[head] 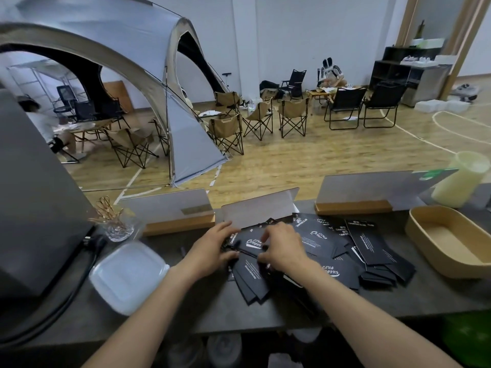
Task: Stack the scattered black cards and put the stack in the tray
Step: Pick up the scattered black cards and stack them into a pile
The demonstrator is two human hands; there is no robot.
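On your dark grey desk (186, 309), take the clear faceted glass cup (118, 229) holding thin gold utensils as your landmark. Just left of it stands a big dark grey box-shaped appliance (34, 197), with a black cable (79, 277) curving down from it. In front of the cup lies a white square plastic lid (128, 276). To its right stand three grey sign cards in wooden bases (172, 211). Far right of it sits a pale yellow cylinder (459, 179). Behind the cup, on the wooden floor, you see a grey dome tent (106, 49) and tan folding chairs (228, 128).
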